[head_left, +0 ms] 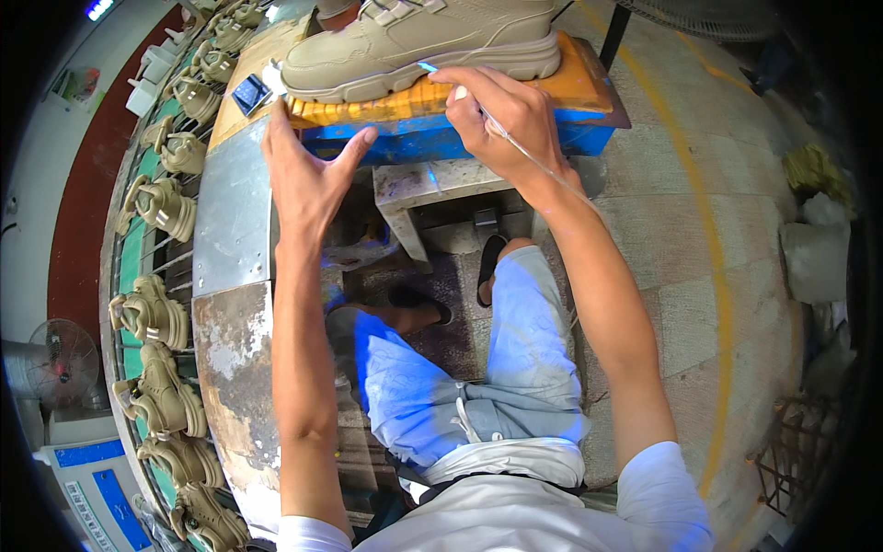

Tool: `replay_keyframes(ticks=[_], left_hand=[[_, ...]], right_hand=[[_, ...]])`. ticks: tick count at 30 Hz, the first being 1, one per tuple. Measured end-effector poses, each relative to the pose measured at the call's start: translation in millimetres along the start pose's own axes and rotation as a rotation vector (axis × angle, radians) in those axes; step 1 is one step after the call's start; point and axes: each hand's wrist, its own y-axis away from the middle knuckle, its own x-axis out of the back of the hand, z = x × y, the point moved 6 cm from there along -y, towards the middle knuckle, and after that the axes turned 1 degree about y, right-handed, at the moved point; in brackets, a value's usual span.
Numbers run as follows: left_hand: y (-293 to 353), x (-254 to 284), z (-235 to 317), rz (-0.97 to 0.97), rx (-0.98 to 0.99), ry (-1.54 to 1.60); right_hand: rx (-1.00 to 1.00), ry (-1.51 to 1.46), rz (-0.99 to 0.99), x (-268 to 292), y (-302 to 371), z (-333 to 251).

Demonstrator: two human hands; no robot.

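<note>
A beige chunky-soled shoe [432, 44] lies lengthwise on an orange-yellow block [368, 110], its toe to the left. My right hand [515, 115] is closed on a slim pen-like tool [428, 67], whose bluish tip is at the lower side of the shoe, by the sole edge. A thin pale cord [533, 158] runs from that hand along the wrist. Near the toe, my left hand [308, 184] is open, thumb and fingers apart. Its fingertips are by the block's left corner; whether they touch the shoe I cannot tell.
Under the block is a blue base [395, 147] on a low pale stand [414, 189]. To the left runs a worn metal-topped bench [230, 207], then a green conveyor rack with several beige shoes [166, 207]. A small dark-faced device [248, 94] lies near the toe. A fan [64, 359] stands far left.
</note>
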Motion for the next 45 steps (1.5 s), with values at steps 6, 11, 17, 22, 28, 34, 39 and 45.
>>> replay_keyframes(ticks=[6, 11, 17, 22, 28, 34, 39, 45], left_hand=[[-18, -17, -29, -0.061, 0.002, 0.136], [-63, -35, -91, 0.119, -0.118, -0.139], [56, 0, 66, -0.156, -0.334, 0.768], [79, 22, 10, 0.053, -0.025, 0.413], [52, 2, -9, 0.056, 0.15, 0.358], [31, -14, -39, 0.086, 0.165, 0.317], [15, -20, -60, 0.023, 0.19, 0.425], [-7, -38, -88, -0.075, 0.244, 0.471]], right_hand=[[0.004, 0.202, -0.012, 66, 0, 6], [-0.053, 0.056, -0.162, 79, -11, -23], [-0.161, -0.126, -0.215, 73, -4, -26], [-0.165, -0.32, -0.161, 24, -5, -27], [-0.119, -0.194, -0.061, 5, -7, -5], [-0.166, -0.13, -0.062, 13, 5, 20], [-0.199, -0.001, -0.029, 42, 4, 28], [-0.169, 0.126, -0.084, 65, -13, 22]])
